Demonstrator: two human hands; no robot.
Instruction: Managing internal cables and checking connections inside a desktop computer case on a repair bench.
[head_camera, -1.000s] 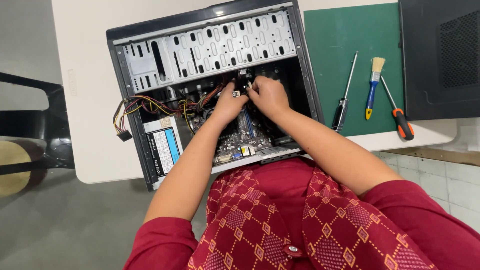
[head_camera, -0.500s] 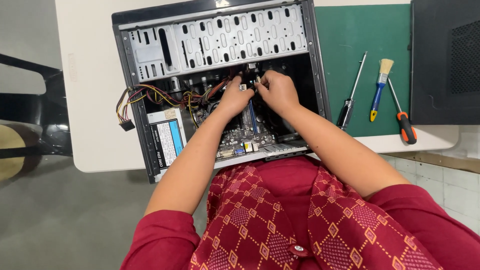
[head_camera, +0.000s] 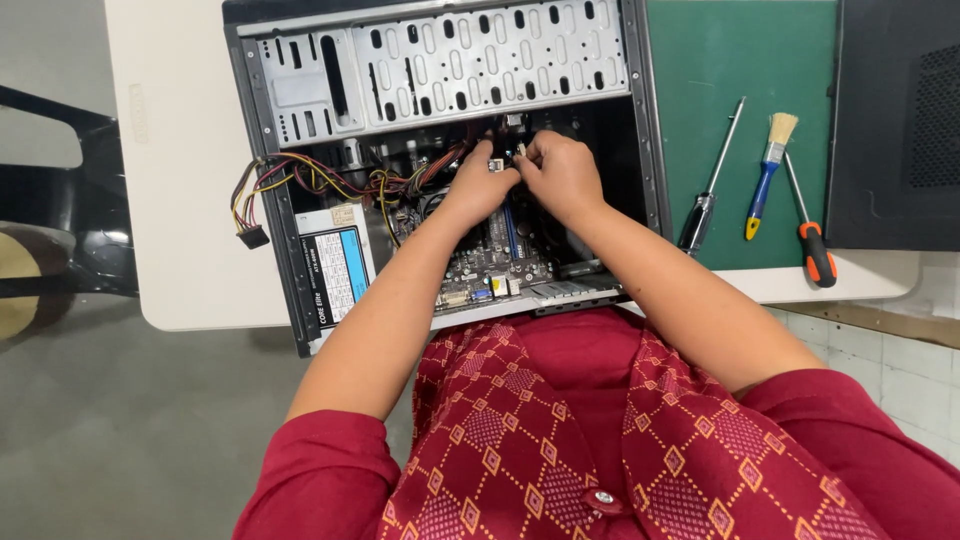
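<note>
Now both hands have shifted slightly toward the drive cage (head_camera: 440, 65) inside the case (head_camera: 300, 290). Left hand (head_camera: 482, 185) pinches a small connector (head_camera: 495, 165); right hand (head_camera: 560, 172) closes around the same connector, above the motherboard (head_camera: 495, 262). Work remains at the connector.

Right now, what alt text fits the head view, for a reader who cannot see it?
Both hands, left hand and right hand, meet inside an open computer case lying on a white table, pinching a small connector above the motherboard. Two screwdrivers and a brush lie on a green mat to the right.
</note>
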